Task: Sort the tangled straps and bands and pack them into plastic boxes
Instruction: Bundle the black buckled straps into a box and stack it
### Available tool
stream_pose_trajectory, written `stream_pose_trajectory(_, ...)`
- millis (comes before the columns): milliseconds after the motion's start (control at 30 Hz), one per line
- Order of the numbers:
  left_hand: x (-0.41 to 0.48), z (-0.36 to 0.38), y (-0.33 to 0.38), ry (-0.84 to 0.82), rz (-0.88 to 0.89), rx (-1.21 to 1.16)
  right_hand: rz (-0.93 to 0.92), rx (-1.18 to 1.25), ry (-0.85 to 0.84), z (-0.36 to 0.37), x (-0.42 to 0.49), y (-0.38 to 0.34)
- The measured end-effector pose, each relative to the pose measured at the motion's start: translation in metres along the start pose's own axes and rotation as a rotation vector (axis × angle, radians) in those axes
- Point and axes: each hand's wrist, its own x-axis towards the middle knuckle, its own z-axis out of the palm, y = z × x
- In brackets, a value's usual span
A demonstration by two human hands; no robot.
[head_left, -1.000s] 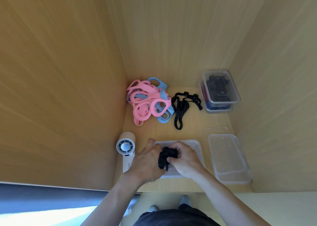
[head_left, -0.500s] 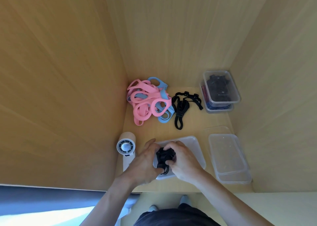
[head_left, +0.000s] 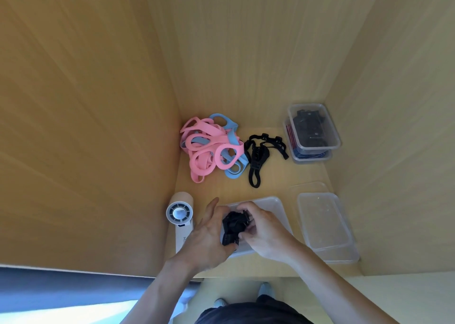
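- Black strap: bunched into a wad over the clear box at the front edge of the shelf.
- Grip: left hand and right hand both clasp the wad, fingers curled round it.
- Handling, as judged: light, soft and springy, so likely to unfurl. Hold across the whole wad.
- Count: four boxes, namely the clear box, one empty box at the front right corner and two stacked boxes at the back right corner.
- One loose strap lies mid-shelf.
- The pink and blue bands at the back left corner are too tangled to count.
- One fan lies at the left edge.
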Motion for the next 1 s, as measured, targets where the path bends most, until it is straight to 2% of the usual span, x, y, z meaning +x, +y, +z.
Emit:
stream_pose_trajectory(267, -0.003, -0.005, 0.001, 0.028, -0.016, 0.024, 0.051, -0.027, -0.005, -0.033, -0.004, 0.001)
stream_pose_trajectory(500, -0.003, -0.012, 0.005, 0.067, -0.030, -0.010, 0.069, 0.028, 0.280, -0.084, 0.024, -0.003)
stream_pose_trajectory(700, -0.005, -0.018, 0.011, 0.110, 0.002, -0.045, 0.219, -0.045, 0.324, -0.084, 0.092, 0.002)
stream_pose_trajectory(867, -0.007, -0.022, 0.021, 0.135, 0.035, -0.071, 0.412, 0.205, 0.321, -0.063, 0.139, 0.008)
stream_pose_trajectory(1000, -0.005, -0.027, 0.029, 0.156, 0.042, -0.081, 0.532, 0.251, 0.448, -0.052, 0.152, 0.014)
